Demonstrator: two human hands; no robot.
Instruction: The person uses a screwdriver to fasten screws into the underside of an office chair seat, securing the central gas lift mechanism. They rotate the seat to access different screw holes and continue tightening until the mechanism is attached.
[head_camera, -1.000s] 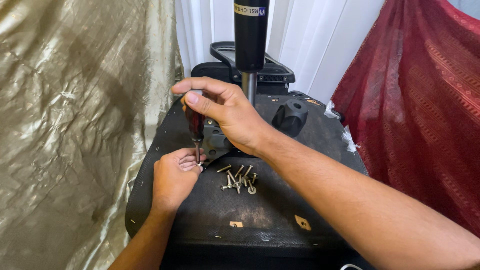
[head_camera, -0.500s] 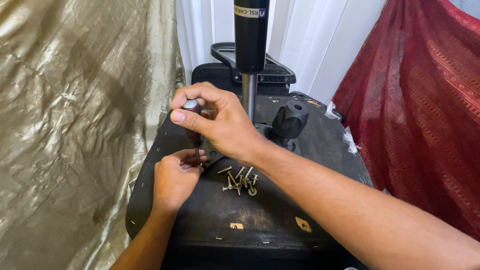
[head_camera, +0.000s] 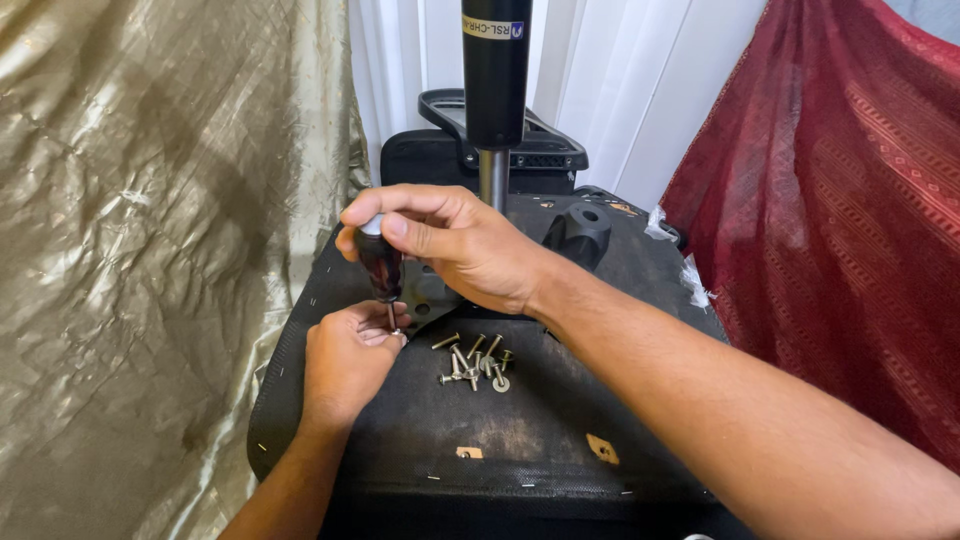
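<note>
So the person's got an upturned office chair seat filling the lower middle of the frame, black fabric underside facing up, with the gas lift post sticking straight up at top centre. The right hand comes in from the lower right and sits just above the middle of the frame, fingers clamped around the dark handle of a screwdriver, thumb pressed over the cap end. The screwdriver stands pretty much upright, its thin shaft pointing down into the left hand, which sits just below it, left of centre. The left hand's fingers are pinched together right at the tip of the shaft; whatever they're pinching is too small and too covered to make out. Both hands are working at the edge of the metal plate at the base of the post. Just to the right of the left hand, a little pile of loose screws lies on the fabric, near the fingers but not touching them. A black plastic knob sits on the seat to the right of the post, behind the right wrist. Gold shiny cloth hangs down the whole left side, a dark red cloth covers the right, and there's a white curtain at the top behind the post.
</note>
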